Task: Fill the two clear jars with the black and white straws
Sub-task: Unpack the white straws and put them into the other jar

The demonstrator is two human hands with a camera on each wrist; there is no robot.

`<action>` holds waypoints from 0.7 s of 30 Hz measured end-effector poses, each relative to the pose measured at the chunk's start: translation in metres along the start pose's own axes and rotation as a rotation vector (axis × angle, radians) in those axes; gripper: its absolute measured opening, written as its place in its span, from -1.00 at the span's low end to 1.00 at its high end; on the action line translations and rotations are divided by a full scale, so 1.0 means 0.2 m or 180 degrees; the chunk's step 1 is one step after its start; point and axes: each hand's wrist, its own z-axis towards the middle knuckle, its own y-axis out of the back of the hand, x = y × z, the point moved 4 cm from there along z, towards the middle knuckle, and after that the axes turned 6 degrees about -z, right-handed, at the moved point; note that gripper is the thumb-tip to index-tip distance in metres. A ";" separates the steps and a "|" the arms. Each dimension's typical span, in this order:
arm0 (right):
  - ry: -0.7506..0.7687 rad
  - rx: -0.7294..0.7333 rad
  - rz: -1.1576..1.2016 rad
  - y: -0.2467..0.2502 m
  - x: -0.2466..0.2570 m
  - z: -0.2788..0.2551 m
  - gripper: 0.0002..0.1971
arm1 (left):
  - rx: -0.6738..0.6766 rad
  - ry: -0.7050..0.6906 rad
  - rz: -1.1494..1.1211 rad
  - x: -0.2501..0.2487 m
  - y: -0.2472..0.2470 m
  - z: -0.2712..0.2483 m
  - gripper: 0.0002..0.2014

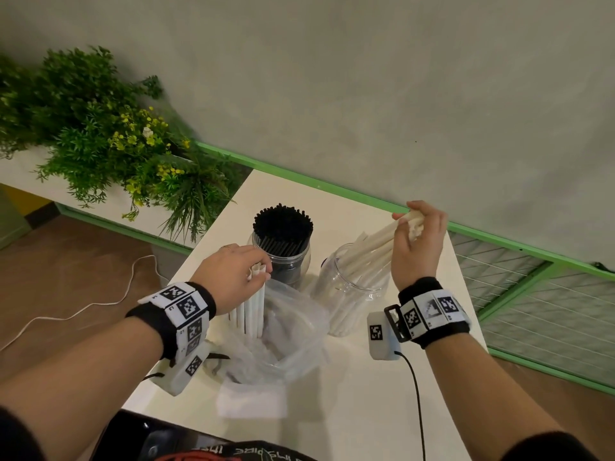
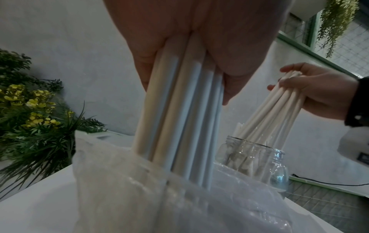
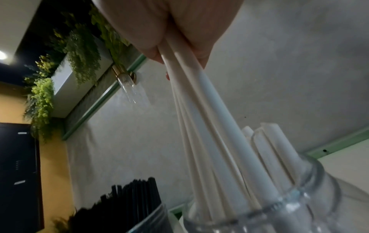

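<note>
Two clear jars stand on the white table (image 1: 349, 394). The left jar (image 1: 289, 261) is packed with black straws (image 1: 283, 224). The right jar (image 1: 352, 287) holds several white straws. My right hand (image 1: 417, 241) grips the top ends of a white straw bundle (image 1: 376, 244) whose lower ends sit inside that jar (image 3: 279, 209). My left hand (image 1: 233, 274) grips another bunch of white straws (image 2: 179, 126) standing upright in a clear plastic bag (image 1: 286, 331).
A planter of green plants with yellow flowers (image 1: 109, 141) sits left of the table. A white cable (image 1: 83, 304) runs over the brown floor. A green-framed wire grid (image 1: 549, 301) lies to the right. A white napkin (image 1: 253, 399) lies under the bag.
</note>
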 end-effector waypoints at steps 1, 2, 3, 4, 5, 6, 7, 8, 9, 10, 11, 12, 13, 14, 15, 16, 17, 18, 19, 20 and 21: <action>-0.0005 0.0040 -0.0042 -0.02 0.00 -0.01 -0.74 | -0.0003 0.0004 0.0008 0.00 0.00 0.00 -0.74; 0.0010 0.0110 -0.0086 -0.04 -0.01 -0.01 -0.75 | -0.0008 -0.0005 0.0014 0.00 0.00 0.00 -0.75; 0.0022 0.0218 -0.0151 -0.06 -0.02 -0.02 -0.77 | -0.0013 -0.0019 0.0018 -0.01 0.00 0.00 -0.74; 0.0012 0.0357 -0.0249 -0.09 -0.04 -0.02 -0.78 | -0.0015 -0.0027 0.0015 -0.01 0.00 0.00 -0.74; -0.0004 0.0517 -0.0377 -0.11 -0.06 -0.02 -0.79 | -0.0014 -0.0027 0.0007 -0.01 0.00 0.01 -0.74; -0.0012 0.0711 -0.0511 -0.14 -0.10 -0.02 -0.80 | -0.0009 -0.0023 0.0000 -0.01 0.00 0.01 -0.74; -0.0019 0.0948 -0.0630 -0.16 -0.13 -0.03 -0.81 | -0.0004 -0.0021 -0.0002 -0.01 0.00 0.01 -0.74; -0.0048 0.1247 -0.0718 -0.18 -0.17 -0.04 -0.83 | -0.0004 -0.0026 -0.0004 0.00 0.00 0.01 -0.74; -0.0122 0.1615 -0.0789 -0.19 -0.20 -0.05 -0.85 | -0.0006 -0.0033 -0.0007 0.00 0.00 0.01 -0.73; -0.0217 0.2014 -0.0838 -0.21 -0.22 -0.08 -0.87 | -0.0010 -0.0034 -0.0011 -0.01 0.00 0.01 -0.73; -0.0278 0.2317 -0.0868 -0.21 -0.24 -0.09 -0.83 | -0.0014 -0.0022 -0.0013 -0.01 0.00 0.01 -0.74; -0.0280 0.2418 -0.0861 -0.20 -0.25 -0.10 -0.78 | -0.0021 -0.0007 -0.0014 -0.01 0.00 0.01 -0.75; -0.0250 0.2278 -0.0828 -0.18 -0.25 -0.09 -0.77 | -0.0024 0.0006 -0.0012 -0.01 0.01 0.01 -0.75; -0.0192 0.1959 -0.0803 -0.15 -0.25 -0.06 -0.77 | -0.0024 0.0016 -0.0008 -0.01 0.01 0.01 -0.75; -0.0107 0.1610 -0.0861 -0.10 -0.26 -0.03 -0.78 | -0.0020 0.0023 -0.0002 -0.01 0.01 0.01 -0.75; -0.0021 0.1370 -0.1000 -0.07 -0.26 0.00 -0.76 | -0.0017 0.0033 -0.0006 -0.01 0.01 0.01 -0.75; 0.0053 0.1307 -0.1193 -0.05 -0.28 0.02 -0.73 | -0.0016 0.0042 -0.0016 -0.01 0.01 0.01 -0.76; 0.0097 0.1409 -0.1385 -0.04 -0.29 0.04 -0.70 | -0.0019 0.0047 -0.0028 0.00 0.01 0.01 -0.76; 0.0102 0.1622 -0.1536 -0.04 -0.32 0.05 -0.66 | -0.0019 0.0049 -0.0031 0.00 0.00 0.01 -0.76; 0.0065 0.1859 -0.1643 -0.06 -0.33 0.05 -0.63 | -0.0020 0.0038 -0.0029 0.00 0.00 0.01 -0.75; 0.0025 0.2074 -0.1727 -0.07 -0.35 0.04 -0.60 | -0.0022 0.0019 -0.0023 0.00 0.00 0.01 -0.72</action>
